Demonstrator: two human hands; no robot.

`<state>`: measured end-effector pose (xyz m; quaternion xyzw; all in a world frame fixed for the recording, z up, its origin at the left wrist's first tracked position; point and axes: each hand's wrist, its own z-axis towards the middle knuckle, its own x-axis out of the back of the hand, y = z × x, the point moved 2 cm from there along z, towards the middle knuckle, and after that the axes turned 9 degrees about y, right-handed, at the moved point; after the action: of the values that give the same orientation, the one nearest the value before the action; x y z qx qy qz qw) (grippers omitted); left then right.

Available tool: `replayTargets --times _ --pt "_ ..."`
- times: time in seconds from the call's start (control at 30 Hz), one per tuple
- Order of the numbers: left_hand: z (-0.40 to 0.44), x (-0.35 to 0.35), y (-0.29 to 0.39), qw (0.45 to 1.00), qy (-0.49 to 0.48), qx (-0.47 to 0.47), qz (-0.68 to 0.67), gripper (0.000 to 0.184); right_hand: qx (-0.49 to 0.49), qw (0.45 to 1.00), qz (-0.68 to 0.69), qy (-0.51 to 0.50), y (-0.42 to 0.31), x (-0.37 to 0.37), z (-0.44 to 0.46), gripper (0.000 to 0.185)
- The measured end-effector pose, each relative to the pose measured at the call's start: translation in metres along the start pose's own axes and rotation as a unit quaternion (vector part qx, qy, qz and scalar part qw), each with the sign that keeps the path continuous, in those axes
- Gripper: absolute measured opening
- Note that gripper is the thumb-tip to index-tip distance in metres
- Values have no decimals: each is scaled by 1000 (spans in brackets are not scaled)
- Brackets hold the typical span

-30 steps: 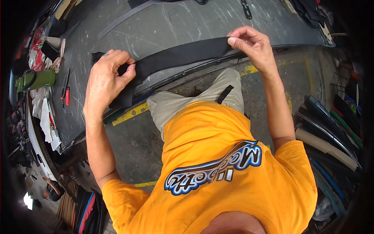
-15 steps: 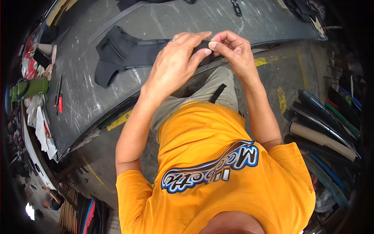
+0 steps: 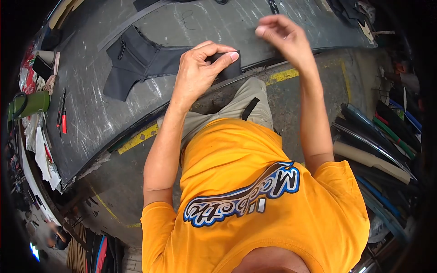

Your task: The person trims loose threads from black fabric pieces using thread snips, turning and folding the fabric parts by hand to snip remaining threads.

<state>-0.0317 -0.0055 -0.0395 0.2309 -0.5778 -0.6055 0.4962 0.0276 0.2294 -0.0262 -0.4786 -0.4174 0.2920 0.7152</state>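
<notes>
A dark grey sewn fabric piece (image 3: 166,61) lies along the front of the worktable, its wide panelled end with a zipper (image 3: 122,50) to the left. My left hand (image 3: 200,68) pinches its narrow right end between thumb and fingers, near the table's front edge. Apart from the cloth, my right hand (image 3: 289,41) hovers over the table with thumb and fingers drawn together. Its fingertips are slightly blurred, and anything between them is too small to make out.
A red-handled cutter (image 3: 64,122) and a black one lie on the table's left side. Beyond them sits a green cylinder (image 3: 34,105). A black strip tool (image 3: 273,7) lies at the far edge. Rolls of material (image 3: 371,161) stand at the right. A person (image 3: 58,236) is at lower left.
My right hand has left the fabric's end and moved up and to the right. My left hand keeps hold of the fabric, which has shifted slightly left.
</notes>
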Motion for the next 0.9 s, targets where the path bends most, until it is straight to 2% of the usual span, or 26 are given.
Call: replayTargets --times 0.03,0.1,0.13,0.23,0.4,0.47,0.5,0.53,0.6,0.63,0.73,0.9 --pt "-1 1 -1 1000 3 16 -11 22 1 1000 -1 -3 14 8 17 25" --pt "-2 4 -2 998 11 47 -32 18 78 976 -188 80 32 25 48 34" --pt "-2 5 -1 998 15 46 -31 18 82 976 -188 78 37 29 55 34" --pt "-4 8 -1 996 5 71 -58 14 144 888 -423 108 32 31 71 34" --pt "-4 9 2 996 0 63 -66 14 71 903 -422 38 45 53 82 35" --pt "-3 8 -1 996 -2 45 -73 15 -36 983 -181 18 54 61 75 37" --pt "-3 9 -2 996 -2 37 -75 15 -89 995 -53 6 55 61 71 38" --pt "-3 10 -4 996 -2 39 -75 15 -91 994 -53 4 39 55 60 38" --pt "-2 10 -7 995 -4 36 -94 14 -112 992 58 -19 6 40 27 41" --pt "-2 8 -8 994 -6 34 -105 14 -115 992 58 -17 0 32 13 41" --pt "-1 7 -12 993 -10 30 -117 13 -156 961 222 -51 -13 4 -23 41" --pt "-1 7 -13 990 -6 38 -136 12 -211 917 310 -135 -32 -27 -58 34"
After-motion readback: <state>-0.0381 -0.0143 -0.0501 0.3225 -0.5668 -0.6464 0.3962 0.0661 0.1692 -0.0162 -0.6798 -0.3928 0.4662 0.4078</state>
